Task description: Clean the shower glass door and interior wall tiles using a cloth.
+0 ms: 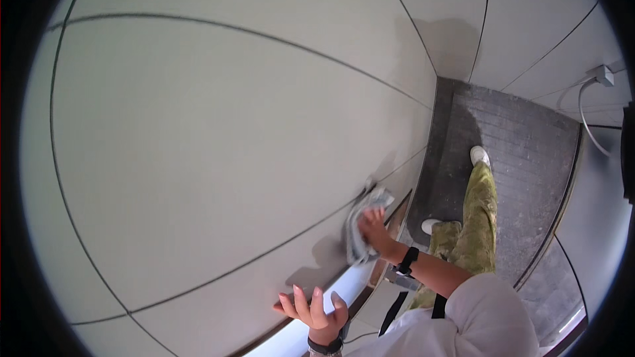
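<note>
My right hand [374, 228] presses a crumpled grey-and-white cloth [359, 235] against the large pale wall panel [223, 134], over a dark joint line between panels. A black band is on that wrist. Lower down, my left hand [317, 310] is raised near the wall, palm up with its fingers spread and nothing in it. It also wears a dark wristband. Part of the cloth is hidden under my right fingers, and the hand looks slightly blurred.
A dark, worn floor [526, 168] lies at the right, with my white shoe [479, 155] on it. A white socket or plug [603, 75] with a hanging cable is on the far wall. A bright opening with a brown edge [263, 339] runs below my hands.
</note>
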Motion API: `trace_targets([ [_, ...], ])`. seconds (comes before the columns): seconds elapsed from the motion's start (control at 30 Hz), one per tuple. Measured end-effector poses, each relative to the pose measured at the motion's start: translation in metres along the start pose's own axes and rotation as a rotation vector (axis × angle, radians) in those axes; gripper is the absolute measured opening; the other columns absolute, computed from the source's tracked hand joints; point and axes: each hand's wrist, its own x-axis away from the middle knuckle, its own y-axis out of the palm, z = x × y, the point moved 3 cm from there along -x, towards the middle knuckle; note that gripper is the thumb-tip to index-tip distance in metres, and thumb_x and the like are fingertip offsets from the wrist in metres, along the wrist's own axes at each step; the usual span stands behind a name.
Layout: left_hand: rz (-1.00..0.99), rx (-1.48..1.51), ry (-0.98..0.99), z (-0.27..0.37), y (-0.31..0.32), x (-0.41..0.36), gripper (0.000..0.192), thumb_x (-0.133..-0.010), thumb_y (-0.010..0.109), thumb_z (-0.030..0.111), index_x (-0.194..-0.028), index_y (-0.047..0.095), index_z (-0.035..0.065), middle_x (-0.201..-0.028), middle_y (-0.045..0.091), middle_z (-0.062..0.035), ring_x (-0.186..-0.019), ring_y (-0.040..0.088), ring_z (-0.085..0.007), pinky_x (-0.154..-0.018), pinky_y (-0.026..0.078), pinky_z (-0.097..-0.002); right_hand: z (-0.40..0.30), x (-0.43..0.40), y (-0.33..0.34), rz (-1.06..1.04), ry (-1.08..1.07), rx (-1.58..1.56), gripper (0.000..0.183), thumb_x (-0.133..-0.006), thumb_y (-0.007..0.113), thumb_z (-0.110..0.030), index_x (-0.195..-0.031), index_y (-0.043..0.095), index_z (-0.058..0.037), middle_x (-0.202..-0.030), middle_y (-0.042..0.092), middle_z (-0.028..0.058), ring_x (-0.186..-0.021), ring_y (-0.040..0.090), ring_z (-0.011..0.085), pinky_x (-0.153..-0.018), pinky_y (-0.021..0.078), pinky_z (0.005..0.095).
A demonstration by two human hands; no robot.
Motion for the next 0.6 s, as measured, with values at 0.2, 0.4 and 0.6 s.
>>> trace_targets([
  [0.2,0.065,0.312,-0.025,0.006,0.01,0.017,0.054,-0.071,0.06,0.015,-0.124,0.051,0.0174,-0.139,0.042,-0.0153,-0.139,0.019,-0.0434,-0.112,0.0,-0.0628,0.009,-0.158,-0.118,0.439,-0.039,-0.322,0.051,-0.088,0.044,-0.02,-0.136,0.043,-0.0052,-0.146,0.037,0.0151,-0.131,0.038,0.0317,-0.109,0.0165,0.0505],
  [0.4,-0.253,0.6,0.165,0.055,0.042,-0.03,0.049,-0.074,0.062,0.012,-0.123,0.056,0.0139,-0.141,0.042,-0.0186,-0.136,0.027,-0.0415,-0.111,0.014,-0.0591,-0.05,-0.291,-0.23,0.593,-0.411,-0.139,0.057,-0.083,0.037,-0.009,-0.139,0.037,0.0039,-0.152,0.027,0.0192,-0.14,0.024,0.035,-0.116,0.0062,0.0485],
  [0.6,-0.199,0.428,0.014,0.038,0.059,-0.053,0.037,-0.072,0.062,0.013,-0.109,0.062,0.0143,-0.137,0.044,-0.0169,-0.133,0.028,-0.0392,-0.107,0.023,-0.0554,0.165,-0.297,-0.205,0.633,-0.123,0.083,0.057,-0.084,0.04,-0.009,-0.138,0.037,0.0057,-0.15,0.028,0.0235,-0.138,0.025,0.0404,-0.116,0.0133,0.0479],
])
